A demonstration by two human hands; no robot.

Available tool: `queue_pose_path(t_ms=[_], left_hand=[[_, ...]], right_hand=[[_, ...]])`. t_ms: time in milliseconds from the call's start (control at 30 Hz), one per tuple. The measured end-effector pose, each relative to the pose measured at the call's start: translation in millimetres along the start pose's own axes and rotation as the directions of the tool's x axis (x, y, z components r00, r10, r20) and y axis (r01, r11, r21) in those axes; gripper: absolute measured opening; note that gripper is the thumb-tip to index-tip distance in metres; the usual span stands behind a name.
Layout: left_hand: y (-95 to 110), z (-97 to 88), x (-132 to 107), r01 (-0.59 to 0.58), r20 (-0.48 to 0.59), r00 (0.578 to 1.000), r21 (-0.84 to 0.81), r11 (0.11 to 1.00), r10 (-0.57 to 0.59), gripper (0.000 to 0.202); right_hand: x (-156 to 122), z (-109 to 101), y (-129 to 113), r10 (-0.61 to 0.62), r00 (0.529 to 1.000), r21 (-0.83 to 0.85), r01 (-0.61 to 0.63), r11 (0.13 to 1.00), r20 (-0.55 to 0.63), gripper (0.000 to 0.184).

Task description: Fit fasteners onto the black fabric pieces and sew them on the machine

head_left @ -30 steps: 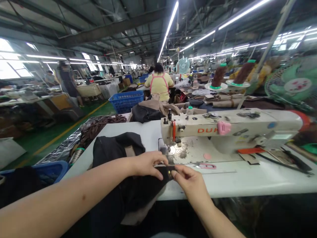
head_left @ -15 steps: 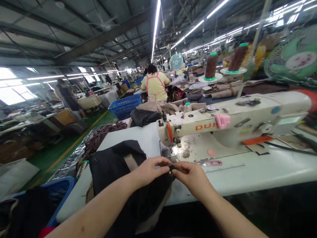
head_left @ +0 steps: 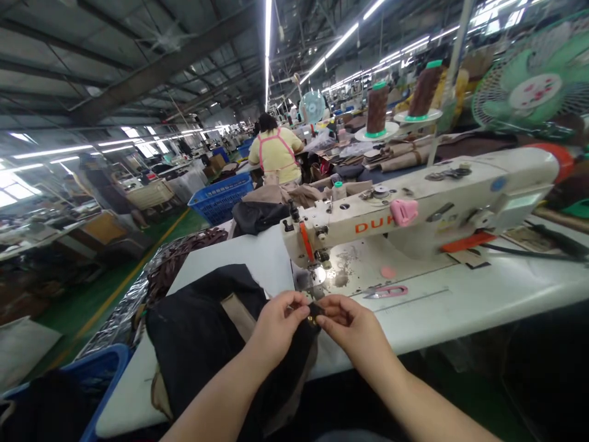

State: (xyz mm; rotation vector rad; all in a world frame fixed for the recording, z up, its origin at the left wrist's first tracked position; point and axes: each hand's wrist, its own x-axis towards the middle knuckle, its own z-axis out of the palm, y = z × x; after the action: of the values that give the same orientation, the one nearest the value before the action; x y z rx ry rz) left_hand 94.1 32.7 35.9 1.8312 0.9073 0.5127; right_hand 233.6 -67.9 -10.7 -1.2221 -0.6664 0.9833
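Both hands meet just in front of the sewing machine point(head_left: 350, 215), pinching a small dark piece with a brass-coloured fitting point(head_left: 313, 313). My left hand point(head_left: 280, 322) is closed on its left side, with thumb and fingertips together. My right hand point(head_left: 352, 319) grips the other side the same way. Beneath my left forearm lies a large black fabric piece point(head_left: 188, 325) with a beige strip point(head_left: 238, 314), spread over the table's left part and hanging off the front edge. Pink-handled thread snips point(head_left: 387, 292) rest on the white table point(head_left: 414, 319), right of my hands.
A blue basket with dark cloth point(head_left: 110, 374) stands at lower left. Brown thread cones point(head_left: 377, 110) rise behind the machine, with a green fan point(head_left: 534, 92) at the right. A person in a yellow top point(head_left: 276, 153) sits ahead, beside another blue basket point(head_left: 221, 196).
The camera view has turned slightly, so the scene sits further left. My hands keep their pinch on the small dark piece, and my right fingers have shifted a little on it.
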Motion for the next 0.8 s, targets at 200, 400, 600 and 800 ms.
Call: queue_pose_path(t_ms=[200,400,600,800], left_hand=[[-14,18.1,-22,0.088,-0.158,0.979,-0.230,0.969,-0.127,0.022],[-37,52.0,-48,0.061,-0.333,0.915,-0.451,0.891,-0.230,0.031],[-30,52.1,-52,0.086,-0.356,0.908,-0.359,0.929,-0.221,0.026],[-32,52.7,-50,0.103,-0.321,0.920,-0.352,0.930,-0.224,0.025]], right_hand=[[-1,6,-6,0.065,0.998,0.058,-0.064,0.996,-0.016,0.029],[-3,2,-11,0.070,0.997,-0.053,-0.067,0.996,0.045,0.028],[-20,-4,-3,-0.033,0.999,-0.121,0.029,0.992,-0.026,0.031],[-29,-9,-2,-0.235,0.972,-0.325,0.218,0.920,-0.014,0.018]])
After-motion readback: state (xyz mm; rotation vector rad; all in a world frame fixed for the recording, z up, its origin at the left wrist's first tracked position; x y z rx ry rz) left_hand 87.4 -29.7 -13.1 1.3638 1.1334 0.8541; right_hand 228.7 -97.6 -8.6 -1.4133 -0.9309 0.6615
